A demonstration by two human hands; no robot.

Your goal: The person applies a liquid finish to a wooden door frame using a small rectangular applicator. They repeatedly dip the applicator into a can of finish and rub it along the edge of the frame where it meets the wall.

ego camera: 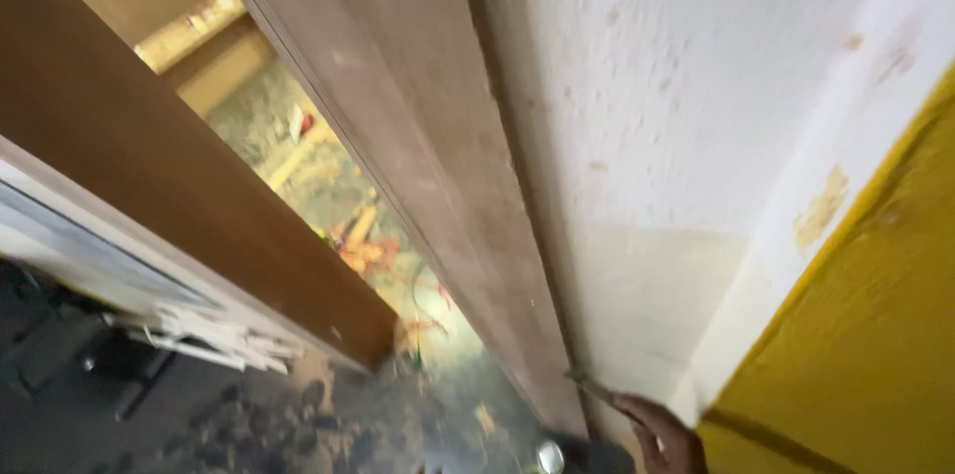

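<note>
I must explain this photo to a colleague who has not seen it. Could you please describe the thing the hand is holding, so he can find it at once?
Start at the tall brown wooden panel leaning against the white wall and follow their seam to the bottom. There a hand holds a thin, pale stick-like tool, too blurred to identify. It alone points into that seam, unlike the scraps on the floor.

View: one head-worn camera, tilted and looking steeply down along the tall brown board (418,166).
Facing: toward the floor (298,414) at the board's foot, white wall (676,116) just right of the board.
Nearness: very close to the board; floor well below.
Edge: one hand (665,437) at the board's foot, partly cropped.
</note>
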